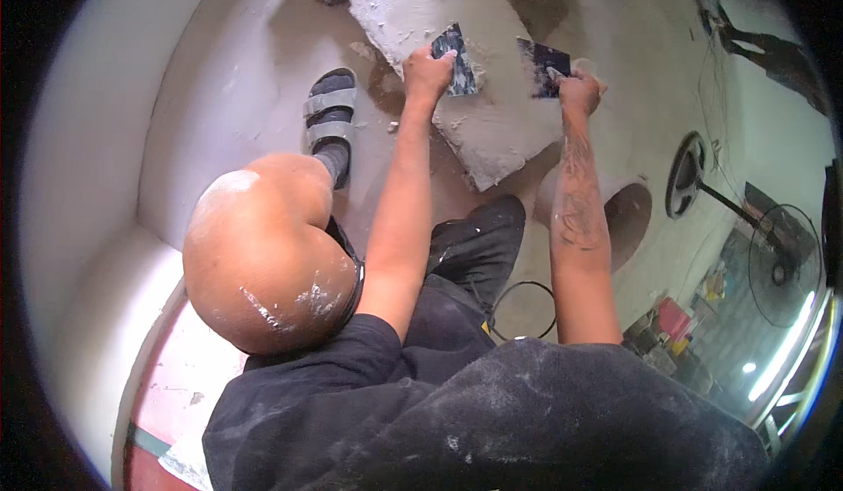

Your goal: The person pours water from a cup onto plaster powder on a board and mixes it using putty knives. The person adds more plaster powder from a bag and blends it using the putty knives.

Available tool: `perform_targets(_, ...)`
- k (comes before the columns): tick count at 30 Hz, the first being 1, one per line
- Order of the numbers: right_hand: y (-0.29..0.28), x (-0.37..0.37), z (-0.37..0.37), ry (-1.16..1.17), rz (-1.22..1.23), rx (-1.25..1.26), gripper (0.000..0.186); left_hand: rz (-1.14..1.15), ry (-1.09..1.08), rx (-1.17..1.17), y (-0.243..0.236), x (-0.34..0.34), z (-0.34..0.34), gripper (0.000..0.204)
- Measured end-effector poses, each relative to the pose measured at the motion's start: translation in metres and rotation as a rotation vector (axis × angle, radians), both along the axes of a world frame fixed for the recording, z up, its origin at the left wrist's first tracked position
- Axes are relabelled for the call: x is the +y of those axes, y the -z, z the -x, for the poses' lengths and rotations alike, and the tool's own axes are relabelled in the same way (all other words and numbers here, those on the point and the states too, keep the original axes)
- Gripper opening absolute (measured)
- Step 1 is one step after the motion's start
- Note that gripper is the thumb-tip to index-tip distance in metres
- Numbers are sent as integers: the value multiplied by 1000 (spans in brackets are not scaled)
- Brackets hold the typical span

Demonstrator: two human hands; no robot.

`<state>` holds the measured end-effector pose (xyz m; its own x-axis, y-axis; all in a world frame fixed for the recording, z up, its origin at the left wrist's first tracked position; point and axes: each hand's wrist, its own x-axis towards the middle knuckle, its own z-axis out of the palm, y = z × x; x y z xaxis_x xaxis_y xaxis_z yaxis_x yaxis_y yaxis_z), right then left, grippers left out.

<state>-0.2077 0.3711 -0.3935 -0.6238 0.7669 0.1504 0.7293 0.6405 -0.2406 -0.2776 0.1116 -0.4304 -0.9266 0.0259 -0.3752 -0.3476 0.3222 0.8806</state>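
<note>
Out in front of me, my left hand (pixel 427 76) is closed on a flat, dark putty scraper (pixel 455 71) smeared with white. My right hand (pixel 580 94) grips a second dark putty scraper (pixel 549 59), its blade pointing left toward the first one. The two blades are apart. Both are over a pale board (pixel 492 135) coated with rough white putty, lying slanted on the floor. Whether either blade touches the putty I cannot tell.
My sandalled foot (pixel 332 104) stands left of the board. A wall (pixel 88 166) rises at the left. At the right is a black pedestal fan (pixel 778 271) with a round base (pixel 685 175), and thin cables run nearby. A thin black ring (pixel 555 302) is near my lap.
</note>
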Motion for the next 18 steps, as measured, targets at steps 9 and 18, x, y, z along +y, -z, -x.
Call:
perform_targets(9,2,-26,1,-335,352,-186,35,18,198,98,-22,19,-9,28)
perform_targets(18,-14,-101,33,-453,454,-12,35,197,225,295,-55,19,-11,20)
